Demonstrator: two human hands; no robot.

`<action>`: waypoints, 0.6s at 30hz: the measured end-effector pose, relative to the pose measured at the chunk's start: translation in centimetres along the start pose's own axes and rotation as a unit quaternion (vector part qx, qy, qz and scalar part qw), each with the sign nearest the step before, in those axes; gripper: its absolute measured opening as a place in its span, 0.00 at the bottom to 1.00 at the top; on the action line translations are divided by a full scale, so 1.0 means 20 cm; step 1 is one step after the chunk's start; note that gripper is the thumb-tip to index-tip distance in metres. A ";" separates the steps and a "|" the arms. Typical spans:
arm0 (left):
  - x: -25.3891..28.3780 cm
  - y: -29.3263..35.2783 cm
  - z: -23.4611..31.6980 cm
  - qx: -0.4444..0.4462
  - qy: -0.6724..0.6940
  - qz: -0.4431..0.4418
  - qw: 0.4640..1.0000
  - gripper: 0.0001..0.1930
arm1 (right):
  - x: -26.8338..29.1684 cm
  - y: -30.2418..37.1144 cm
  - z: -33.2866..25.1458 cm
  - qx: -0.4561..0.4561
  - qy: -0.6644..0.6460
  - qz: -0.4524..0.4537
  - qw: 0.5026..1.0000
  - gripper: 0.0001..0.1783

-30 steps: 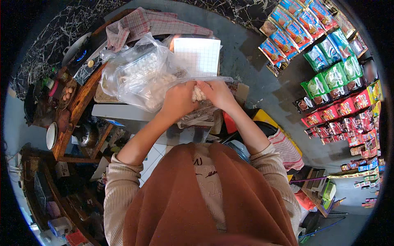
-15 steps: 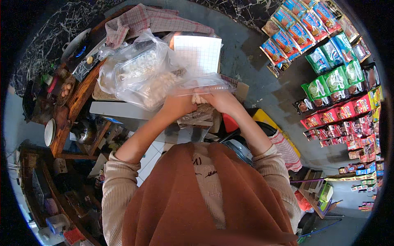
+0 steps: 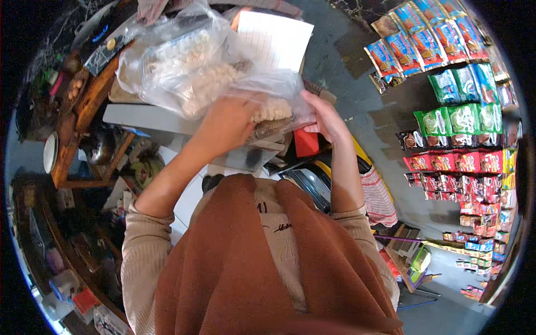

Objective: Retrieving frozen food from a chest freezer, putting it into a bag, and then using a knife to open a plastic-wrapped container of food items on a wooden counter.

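A clear plastic bag (image 3: 298, 100) lies at the near edge of the work surface, with pale, lumpy food pieces (image 3: 272, 110) showing in it. My right hand (image 3: 328, 118) grips the bag's right side, fingertips closed on the film. At the bag's left part is my left hand (image 3: 230, 120), its fingers blurred and partly behind the plastic, so their grip does not show. Just beyond my left hand, a larger clear bag (image 3: 131, 67) holds more pale pieces (image 3: 206, 86) and a clear package of whitish pieces (image 3: 178, 53).
Behind the bags lies a sheet of lined paper (image 3: 279, 42). Strips of hanging sachets (image 3: 452, 123) cover the right wall. A lit stove burner (image 3: 100, 34) is at the far left, beyond a wooden beam (image 3: 95, 106). A red object (image 3: 306, 143) stands below my right hand.
My hands, close together over the bag before, are now apart: the right has moved right with the film, the left slightly left. More of the pale pieces shows between them. The view has shifted.
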State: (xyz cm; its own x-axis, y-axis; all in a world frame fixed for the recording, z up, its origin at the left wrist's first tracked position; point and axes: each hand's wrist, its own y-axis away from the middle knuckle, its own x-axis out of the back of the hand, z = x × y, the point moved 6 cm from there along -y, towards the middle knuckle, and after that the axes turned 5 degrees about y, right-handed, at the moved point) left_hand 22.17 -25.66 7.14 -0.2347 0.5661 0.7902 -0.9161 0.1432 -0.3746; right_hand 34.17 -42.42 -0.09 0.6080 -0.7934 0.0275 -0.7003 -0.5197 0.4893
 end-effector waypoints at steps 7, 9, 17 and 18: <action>-0.10 0.57 -0.24 0.219 0.177 0.303 0.911 0.20 | -0.04 0.03 0.00 0.007 0.070 -0.021 0.997 0.27; -0.19 0.65 -0.25 0.379 0.470 0.349 0.717 0.20 | -0.06 0.03 -0.01 0.028 0.111 -0.001 0.993 0.24; -0.18 0.57 -0.11 0.355 0.679 0.196 0.612 0.32 | -0.17 0.18 0.05 0.050 0.103 0.005 0.993 0.17; -0.19 0.59 -0.09 0.346 0.757 0.163 0.529 0.33 | -0.23 0.21 0.05 0.061 0.089 0.005 0.994 0.17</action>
State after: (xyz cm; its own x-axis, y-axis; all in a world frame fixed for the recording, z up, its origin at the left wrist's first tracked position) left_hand 12.77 -24.71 -1.19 -0.3681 0.5450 -0.7533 -0.9296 -0.1981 0.3109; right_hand 28.07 -41.27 1.00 0.6499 -0.7355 0.1916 -0.7403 -0.5556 0.3784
